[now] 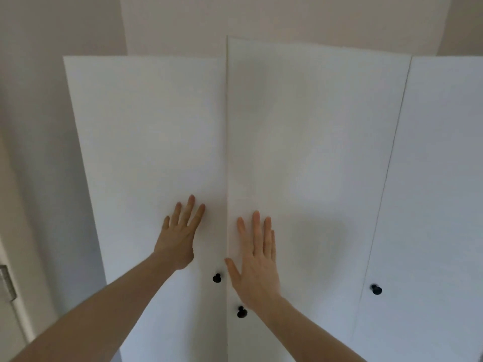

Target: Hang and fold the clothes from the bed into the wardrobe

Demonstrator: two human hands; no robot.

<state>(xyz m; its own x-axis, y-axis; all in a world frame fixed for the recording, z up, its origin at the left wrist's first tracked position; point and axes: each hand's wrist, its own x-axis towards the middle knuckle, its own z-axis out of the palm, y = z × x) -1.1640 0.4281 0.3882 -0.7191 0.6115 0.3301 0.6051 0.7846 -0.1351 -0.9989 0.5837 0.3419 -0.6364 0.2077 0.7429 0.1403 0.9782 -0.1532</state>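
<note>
both hands lie flat with fingers straight against the white wardrobe [300,131], holding nothing. the left hand [180,233] presses the left door [146,131], fingers slightly spread, above its black knob [217,278]. the right hand [257,259] rests palm-down on the middle door [313,113], whose edge stands a little proud of the left door; its knob [241,312] sits just below the wrist. a third door [439,178] with a knob [376,289] is at right.

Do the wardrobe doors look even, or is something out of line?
The middle door is not flush: its top edge sits higher than the left door, so it seems slightly ajar. The left hand and right hand lie flat on them.
</note>
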